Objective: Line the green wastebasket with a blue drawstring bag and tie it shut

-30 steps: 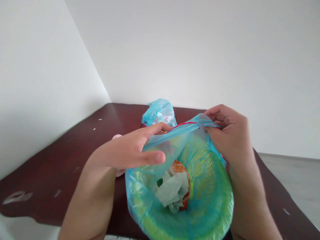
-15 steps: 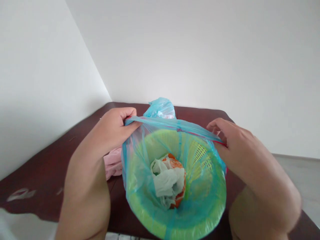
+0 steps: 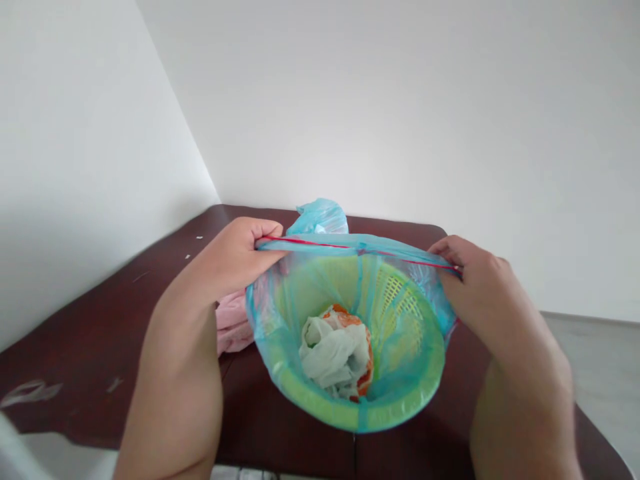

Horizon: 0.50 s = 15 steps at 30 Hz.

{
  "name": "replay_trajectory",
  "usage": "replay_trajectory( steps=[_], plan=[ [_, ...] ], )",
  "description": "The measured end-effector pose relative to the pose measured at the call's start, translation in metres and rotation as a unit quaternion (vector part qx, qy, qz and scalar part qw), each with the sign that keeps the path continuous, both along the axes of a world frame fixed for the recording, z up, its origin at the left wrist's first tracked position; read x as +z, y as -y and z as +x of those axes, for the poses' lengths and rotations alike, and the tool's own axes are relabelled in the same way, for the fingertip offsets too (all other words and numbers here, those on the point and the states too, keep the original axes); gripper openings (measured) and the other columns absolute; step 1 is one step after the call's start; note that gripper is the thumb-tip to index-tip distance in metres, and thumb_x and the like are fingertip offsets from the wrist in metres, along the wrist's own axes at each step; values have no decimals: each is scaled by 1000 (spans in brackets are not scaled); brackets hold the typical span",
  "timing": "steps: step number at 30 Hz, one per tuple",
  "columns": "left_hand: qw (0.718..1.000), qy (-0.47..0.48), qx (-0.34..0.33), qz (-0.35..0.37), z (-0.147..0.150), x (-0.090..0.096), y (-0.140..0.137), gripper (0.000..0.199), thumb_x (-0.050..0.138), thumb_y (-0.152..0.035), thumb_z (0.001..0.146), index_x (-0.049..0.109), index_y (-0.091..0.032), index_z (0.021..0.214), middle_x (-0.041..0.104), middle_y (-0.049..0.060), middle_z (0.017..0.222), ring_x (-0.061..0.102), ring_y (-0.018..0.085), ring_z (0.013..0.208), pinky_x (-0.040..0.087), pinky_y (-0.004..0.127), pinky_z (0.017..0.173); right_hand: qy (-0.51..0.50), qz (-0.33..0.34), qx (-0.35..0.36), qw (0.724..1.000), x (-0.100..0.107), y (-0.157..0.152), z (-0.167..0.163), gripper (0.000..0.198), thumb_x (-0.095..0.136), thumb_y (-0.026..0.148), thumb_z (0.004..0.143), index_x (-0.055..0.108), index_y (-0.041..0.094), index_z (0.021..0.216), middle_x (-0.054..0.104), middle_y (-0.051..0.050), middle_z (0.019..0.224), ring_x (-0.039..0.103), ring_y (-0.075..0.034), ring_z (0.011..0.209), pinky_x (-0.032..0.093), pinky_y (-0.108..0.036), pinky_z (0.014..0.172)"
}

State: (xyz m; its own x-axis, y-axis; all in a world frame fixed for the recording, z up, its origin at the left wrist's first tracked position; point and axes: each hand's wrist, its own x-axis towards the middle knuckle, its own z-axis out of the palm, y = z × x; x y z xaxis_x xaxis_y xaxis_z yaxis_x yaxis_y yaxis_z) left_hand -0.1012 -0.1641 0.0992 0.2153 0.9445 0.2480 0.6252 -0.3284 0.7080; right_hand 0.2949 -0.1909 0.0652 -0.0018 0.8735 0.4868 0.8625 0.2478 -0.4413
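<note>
A translucent blue drawstring garbage bag (image 3: 320,407) lines a green plastic basket (image 3: 325,283) with a mesh side. Pinched between the fingers of my left hand (image 3: 245,250) is the bag's upper edge with its red drawstring, at the left. My right hand (image 3: 465,267) grips the same edge at the right, and the far rim is stretched taut between the two. Inside the bag lie crumpled white tissues (image 3: 335,353) and an orange wrapper (image 3: 369,377). Some of my right fingertips are hidden behind the film.
Behind the basket a bunched blue plastic bag (image 3: 323,215) rests on the dark red table (image 3: 270,407). Pink cloth (image 3: 233,323) lies left of the basket. Small white scraps (image 3: 33,393) are on the left side. White walls border the table's back and left.
The bag's far edge has been pulled straighter, and more red drawstring shows. The basket sits slightly higher in view, with its near rim farther from me. My right forearm has shifted inward.
</note>
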Motion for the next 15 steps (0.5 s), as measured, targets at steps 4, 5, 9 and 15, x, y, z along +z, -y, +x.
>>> replay_trajectory(
  steps=[4,5,9,15],
  plan=[
    [994,33,-93,-50,-2,-4,1,43,83,-42,92,51,-23,71,46,-6,64,43,11,58,34,23,54,-57,-35,0,998,0,15,20,26,81,27,82,82,29,108,78,-3,81,70,-25,67,52,-36,60],
    [990,40,-121,-66,-3,-5,1,42,86,-43,93,55,-23,73,53,-5,66,49,12,60,39,23,55,-78,-52,0,996,1,23,24,28,85,32,82,83,28,109,77,-3,81,69,-24,65,52,-34,57],
    [957,66,-252,-124,-5,-10,-2,38,97,-50,94,72,-22,90,77,0,88,71,18,81,55,25,69,-207,-173,43,962,8,65,33,46,102,52,82,82,28,116,78,-4,87,68,-22,62,49,-30,45],
    [911,127,-351,-177,-8,-13,-9,52,96,-68,96,73,-21,102,79,3,101,73,20,89,62,27,77,-328,-246,127,903,19,114,36,54,112,52,84,84,28,123,87,-9,109,75,-19,71,63,-24,53]
  ],
)
